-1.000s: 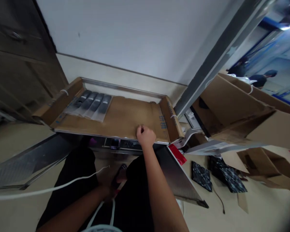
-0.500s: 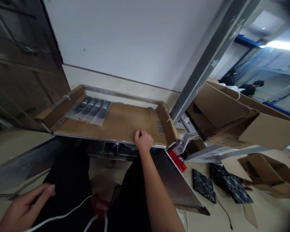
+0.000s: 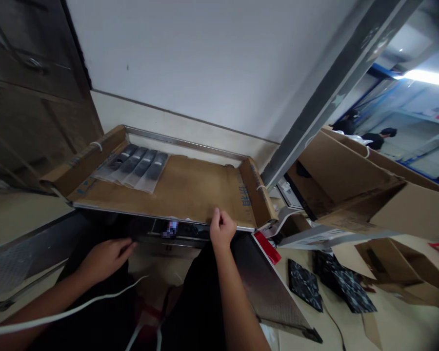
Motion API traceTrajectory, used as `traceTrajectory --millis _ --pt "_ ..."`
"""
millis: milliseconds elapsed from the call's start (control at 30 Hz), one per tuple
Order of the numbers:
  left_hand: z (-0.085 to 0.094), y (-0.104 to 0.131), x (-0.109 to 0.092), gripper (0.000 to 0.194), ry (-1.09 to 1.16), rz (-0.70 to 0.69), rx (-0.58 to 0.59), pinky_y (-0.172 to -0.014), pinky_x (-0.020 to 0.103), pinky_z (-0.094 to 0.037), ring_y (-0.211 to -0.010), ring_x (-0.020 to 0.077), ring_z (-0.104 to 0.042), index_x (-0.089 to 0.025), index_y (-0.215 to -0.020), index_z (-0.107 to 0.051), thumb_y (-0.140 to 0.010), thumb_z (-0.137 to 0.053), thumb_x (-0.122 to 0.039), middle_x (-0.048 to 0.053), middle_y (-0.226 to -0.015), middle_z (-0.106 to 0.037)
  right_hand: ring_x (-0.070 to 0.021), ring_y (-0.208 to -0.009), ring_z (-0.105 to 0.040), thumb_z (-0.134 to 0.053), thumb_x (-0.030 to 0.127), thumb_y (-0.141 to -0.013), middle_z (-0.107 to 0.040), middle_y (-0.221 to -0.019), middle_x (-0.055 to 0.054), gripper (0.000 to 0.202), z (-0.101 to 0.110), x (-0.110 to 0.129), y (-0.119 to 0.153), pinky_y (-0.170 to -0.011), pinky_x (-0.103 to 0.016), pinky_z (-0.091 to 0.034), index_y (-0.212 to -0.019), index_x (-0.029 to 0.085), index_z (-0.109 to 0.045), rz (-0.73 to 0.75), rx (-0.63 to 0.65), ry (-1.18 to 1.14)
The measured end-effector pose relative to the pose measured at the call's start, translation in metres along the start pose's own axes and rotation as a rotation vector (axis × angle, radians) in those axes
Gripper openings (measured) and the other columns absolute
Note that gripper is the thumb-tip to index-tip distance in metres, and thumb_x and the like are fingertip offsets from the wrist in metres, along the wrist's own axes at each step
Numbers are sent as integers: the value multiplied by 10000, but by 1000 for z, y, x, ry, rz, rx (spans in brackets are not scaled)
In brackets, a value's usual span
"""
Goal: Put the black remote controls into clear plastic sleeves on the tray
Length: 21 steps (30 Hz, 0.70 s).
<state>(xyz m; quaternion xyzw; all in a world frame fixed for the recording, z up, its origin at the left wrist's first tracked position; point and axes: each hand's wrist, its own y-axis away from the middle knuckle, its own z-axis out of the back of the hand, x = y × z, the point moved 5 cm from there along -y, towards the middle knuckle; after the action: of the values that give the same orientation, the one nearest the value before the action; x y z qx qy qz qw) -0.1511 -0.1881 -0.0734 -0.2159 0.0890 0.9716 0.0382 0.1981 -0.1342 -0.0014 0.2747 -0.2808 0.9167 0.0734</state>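
My right hand (image 3: 223, 229) is at the front edge of a cardboard-lined tray (image 3: 193, 190), near its right end. Its fingers are curled in, and no object shows in them. My left hand (image 3: 108, 257) hangs above my lap, short of the tray. Its fingers point right with the thumb apart, and it holds nothing. At the tray's left end lie several dark, flat items in frosted plastic sleeves (image 3: 133, 168), overlapping in a row. What the items are I cannot make out.
A white cord (image 3: 76, 309) crosses in front of my left forearm. To the right stand a large open carton (image 3: 351, 170) and a grey post (image 3: 332, 92). Dark patterned flat pieces (image 3: 305, 285) and another carton (image 3: 395, 268) are on the floor. Two people work in the background.
My left hand has moved up and right, closer to the tray, and its fingers have straightened. My right hand has shifted slightly right and down along the tray's edge.
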Motion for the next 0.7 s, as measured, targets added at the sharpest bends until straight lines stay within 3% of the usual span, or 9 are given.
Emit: traceTrajectory --millis 33,100,200,267,333,433,533,633,700 --pt "-11 -10 -9 428 -9 -25 53 -783 319 -457 -843 250 -711 -242 -900 -736 -955 -384 -480 73 -876 -763 -138 -574 -476 -307 423 -1039 -541 -580 -18 550 -5 -3 20 -616 -256 -332 -587 203 -529 2 29 -34" --pt "-39 -21 -21 367 11 -25 156 -836 329 -463 -963 261 -710 -218 -1017 -726 -946 -401 -371 110 -1021 -764 -145 -575 -513 -313 350 -1034 -587 -598 -32 514 -26 -6 67 -605 -254 -355 -621 204 -581 -3 231 -86" --pt "-86 -20 -34 276 66 -52 368 -834 316 -477 -988 259 -701 -203 -1009 -715 -858 -492 -263 105 -1041 -759 -159 -638 -615 -506 277 -948 -699 -678 -31 316 -71 1 134 -596 -240 -376 -697 225 -691 71 760 -126" --pt "-108 -10 -41 243 37 -94 507 -806 330 -488 -941 274 -703 -189 -953 -716 -821 -518 -237 108 -1004 -759 -171 -716 -668 -550 263 -922 -751 -769 -29 233 -88 3 153 -644 -236 -411 -798 239 -746 84 894 -122" --pt "-114 -3 -51 233 1 -134 561 -807 351 -494 -936 292 -702 -183 -927 -718 -814 -520 -231 119 -1014 -756 -193 -807 -701 -557 233 -907 -779 -864 -48 214 -100 1 154 -725 -250 -446 -884 231 -770 63 944 -93" --pt "-92 -1 -70 275 62 -170 445 -853 361 -496 -987 288 -698 -199 -986 -715 -878 -471 -266 118 -1067 -749 -231 -933 -716 -556 177 -884 -787 -978 -85 232 -111 -5 143 -808 -277 -469 -942 204 -778 2 974 -94" --pt "-42 -2 -76 331 148 -206 133 -957 353 -476 -1069 263 -677 -222 -1051 -702 -952 -410 -341 105 -1139 -733 -230 -959 -716 -525 140 -882 -783 -1013 -86 268 -111 -5 130 -795 -267 -474 -975 194 -770 -80 907 -182" --pt "15 15 -45 315 192 -148 -285 -1010 347 -466 -1101 254 -653 -243 -1053 -684 -943 -467 -442 73 -1167 -722 -203 -844 -708 -504 175 -897 -772 -901 -63 249 -95 -1 113 -742 -246 -475 -917 185 -752 -97 761 -324" --pt "43 36 -8 297 203 38 -525 -918 352 -522 -997 242 -671 -270 -1023 -661 -920 -490 -489 21 -1088 -730 -191 -788 -689 -464 282 -951 -751 -855 -51 280 -65 -8 103 -723 -244 -484 -933 190 -728 -122 547 -423"
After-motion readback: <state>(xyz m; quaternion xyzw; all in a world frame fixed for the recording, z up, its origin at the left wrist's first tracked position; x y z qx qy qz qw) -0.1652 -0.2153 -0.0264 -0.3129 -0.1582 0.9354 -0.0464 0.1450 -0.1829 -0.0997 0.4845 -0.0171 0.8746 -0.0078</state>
